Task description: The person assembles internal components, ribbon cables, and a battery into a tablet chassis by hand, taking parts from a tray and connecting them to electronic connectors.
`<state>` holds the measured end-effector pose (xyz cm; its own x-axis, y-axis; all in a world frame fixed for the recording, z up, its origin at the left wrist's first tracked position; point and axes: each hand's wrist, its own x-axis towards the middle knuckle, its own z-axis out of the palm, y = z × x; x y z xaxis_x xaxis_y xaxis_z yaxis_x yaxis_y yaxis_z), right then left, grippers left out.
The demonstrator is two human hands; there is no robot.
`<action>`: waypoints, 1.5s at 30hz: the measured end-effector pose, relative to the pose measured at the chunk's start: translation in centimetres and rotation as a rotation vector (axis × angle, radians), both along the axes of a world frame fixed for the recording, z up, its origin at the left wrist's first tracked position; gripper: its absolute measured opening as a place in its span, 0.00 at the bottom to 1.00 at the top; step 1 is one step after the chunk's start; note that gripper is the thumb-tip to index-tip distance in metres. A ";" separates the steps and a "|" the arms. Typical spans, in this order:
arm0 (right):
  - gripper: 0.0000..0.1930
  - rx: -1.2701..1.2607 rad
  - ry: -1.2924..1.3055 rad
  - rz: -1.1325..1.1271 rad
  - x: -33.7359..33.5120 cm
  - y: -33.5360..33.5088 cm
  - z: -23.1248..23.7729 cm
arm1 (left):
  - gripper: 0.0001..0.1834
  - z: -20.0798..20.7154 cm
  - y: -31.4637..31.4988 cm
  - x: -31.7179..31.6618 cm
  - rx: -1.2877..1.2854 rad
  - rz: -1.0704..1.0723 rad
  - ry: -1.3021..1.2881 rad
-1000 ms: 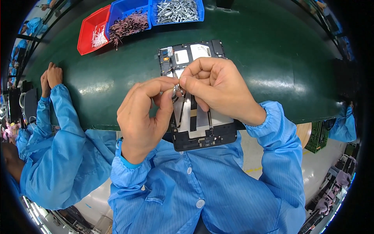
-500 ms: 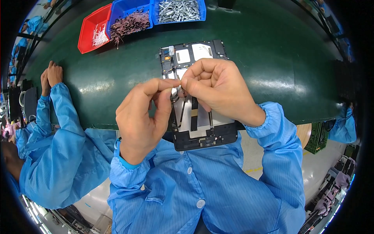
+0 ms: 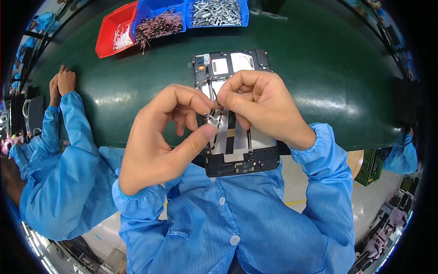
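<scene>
An opened tablet-like device (image 3: 262, 153) with a black frame, silver plates and dark ribbon cables lies on the green table, its near end overhanging the front edge. Above its left half, my right hand (image 3: 269, 105) is closed in a pinch on a thin dark strip (image 3: 215, 94). My left hand (image 3: 169, 132) is beside the device's left edge, thumb and index finger apart. Between those fingertips shows a small pale strip (image 3: 211, 118); whether it clings to a finger or lies on the device I cannot tell.
Along the far side stand a red bin (image 3: 108, 34) with white strips, a blue bin (image 3: 182, 9) with brownish thin parts and another blue bin (image 3: 245, 18) with silvery pieces. A co-worker's hands (image 3: 64, 83) rest on the table (image 3: 328, 91) at the left.
My left thumb and index finger have parted, and the left hand has shifted slightly left. The right hand stays pinched. The bins and device appear slightly further right in view.
</scene>
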<state>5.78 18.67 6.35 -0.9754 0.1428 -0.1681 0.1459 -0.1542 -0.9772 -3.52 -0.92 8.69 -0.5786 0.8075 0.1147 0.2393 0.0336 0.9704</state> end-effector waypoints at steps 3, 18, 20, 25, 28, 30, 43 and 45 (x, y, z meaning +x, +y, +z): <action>0.10 -0.001 -0.006 -0.005 0.0 0.0 0.3 | 0.12 0.0 0.4 -0.9 -0.034 -0.099 0.128; 0.08 -0.016 0.013 -0.005 0.1 0.3 0.9 | 0.14 2.0 2.2 -2.9 -0.209 -0.175 0.127; 0.08 -0.041 0.031 0.000 0.1 0.4 0.8 | 0.14 1.8 2.3 -2.9 -0.201 -0.184 0.108; 0.08 -0.038 0.018 0.000 0.1 0.3 0.8 | 0.15 1.6 2.4 -3.0 -0.206 -0.188 0.078; 0.09 -0.056 0.020 -0.005 0.2 0.1 0.7 | 0.14 1.2 2.4 -3.0 -0.182 -0.186 0.052; 0.09 -0.065 0.021 -0.010 0.2 0.0 0.6 | 0.14 1.0 2.3 -2.9 -0.169 -0.182 0.056; 0.10 -0.098 0.033 -0.012 0.6 -0.3 0.0 | 0.13 0.6 2.2 -2.8 -0.132 -0.199 -0.070; 0.09 -0.097 0.028 -0.018 0.6 -0.3 0.0 | 0.13 0.7 2.3 -2.8 -0.148 -0.205 -0.101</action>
